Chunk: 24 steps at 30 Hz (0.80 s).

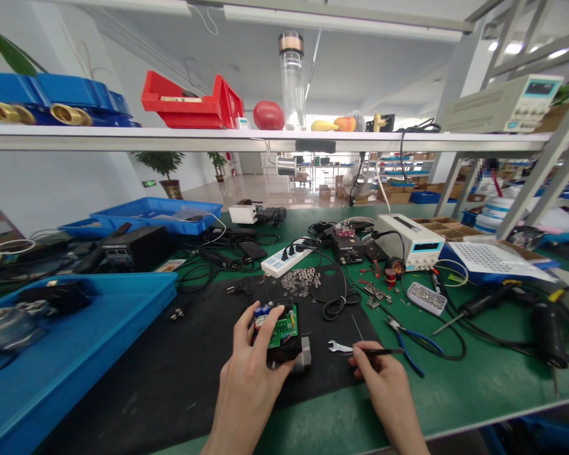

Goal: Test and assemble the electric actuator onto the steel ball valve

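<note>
My left hand (pixel 249 373) is wrapped over a small black-housed device (pixel 287 351) with a silver metal part at its lower right. A green circuit board (pixel 284 325) with blue capacitors and white connectors sits in its open top. Off to the right, my right hand (pixel 382 376) pinches a thin dark tool, apparently black tweezers (pixel 384 351), held nearly level above the mat. Just left of those fingers lies an open-end wrench (pixel 339 346), its other end hidden by the hand. Both hands are over the black mat (pixel 184 373).
Many small metal rings (pixel 301 281) lie behind the device, near a white power strip (pixel 287 258). Blue-handled pliers (pixel 412 344), a dish of small parts (pixel 427 298) and a soldering iron (pixel 474 306) lie right. A blue tray (pixel 137 316) stands left; a shelf (pixel 218 137) crosses above.
</note>
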{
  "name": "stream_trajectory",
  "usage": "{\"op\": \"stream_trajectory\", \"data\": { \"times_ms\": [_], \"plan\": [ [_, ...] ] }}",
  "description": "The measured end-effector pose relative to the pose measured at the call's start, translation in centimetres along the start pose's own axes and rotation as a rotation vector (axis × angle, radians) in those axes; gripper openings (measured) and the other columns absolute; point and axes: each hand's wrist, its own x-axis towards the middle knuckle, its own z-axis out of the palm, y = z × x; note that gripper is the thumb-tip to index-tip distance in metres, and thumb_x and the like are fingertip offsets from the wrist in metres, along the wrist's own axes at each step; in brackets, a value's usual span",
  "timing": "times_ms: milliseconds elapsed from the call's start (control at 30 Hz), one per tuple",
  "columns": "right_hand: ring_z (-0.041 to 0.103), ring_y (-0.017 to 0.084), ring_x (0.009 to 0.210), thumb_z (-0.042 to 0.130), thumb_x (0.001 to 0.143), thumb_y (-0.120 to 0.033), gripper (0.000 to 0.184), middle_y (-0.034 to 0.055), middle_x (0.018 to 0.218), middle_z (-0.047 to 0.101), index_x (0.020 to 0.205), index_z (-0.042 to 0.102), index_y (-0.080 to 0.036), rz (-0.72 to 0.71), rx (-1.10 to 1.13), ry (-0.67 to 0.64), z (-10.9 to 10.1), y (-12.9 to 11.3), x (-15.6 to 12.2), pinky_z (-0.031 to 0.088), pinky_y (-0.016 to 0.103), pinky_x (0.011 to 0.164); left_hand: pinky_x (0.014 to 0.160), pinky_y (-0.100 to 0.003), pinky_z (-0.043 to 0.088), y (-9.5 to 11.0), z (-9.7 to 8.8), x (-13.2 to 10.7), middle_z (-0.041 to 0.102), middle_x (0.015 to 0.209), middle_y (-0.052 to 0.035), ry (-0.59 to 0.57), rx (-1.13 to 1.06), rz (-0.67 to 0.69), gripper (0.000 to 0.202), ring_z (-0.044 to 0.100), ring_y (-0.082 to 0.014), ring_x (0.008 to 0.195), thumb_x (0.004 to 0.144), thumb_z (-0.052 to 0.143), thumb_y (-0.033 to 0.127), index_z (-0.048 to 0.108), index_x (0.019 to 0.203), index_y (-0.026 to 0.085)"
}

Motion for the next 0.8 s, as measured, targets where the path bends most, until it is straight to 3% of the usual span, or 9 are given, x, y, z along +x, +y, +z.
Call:
{"op": "stream_trajectory", "data": {
  "times_ms": [800],
  "plan": [
    [0.072, 0.024, 0.074, 0.067, 0.085, -0.064, 0.052, 0.0096, 0.084, 0.078, 0.106, 0.070, -0.017, 0.001, 0.010, -0.001, -0.03, 0.05, -0.03, 0.057, 0.032, 0.070, 0.074, -0.037, 0.068, 0.00, -0.19, -0.09, 0.034, 0.161, -0.0046, -0.032, 0.000, -0.016, 0.073, 0.068, -0.0303, 0.121, 0.081, 0.082, 0.029, 0.048, 0.144, 0.043]
  ]
}}
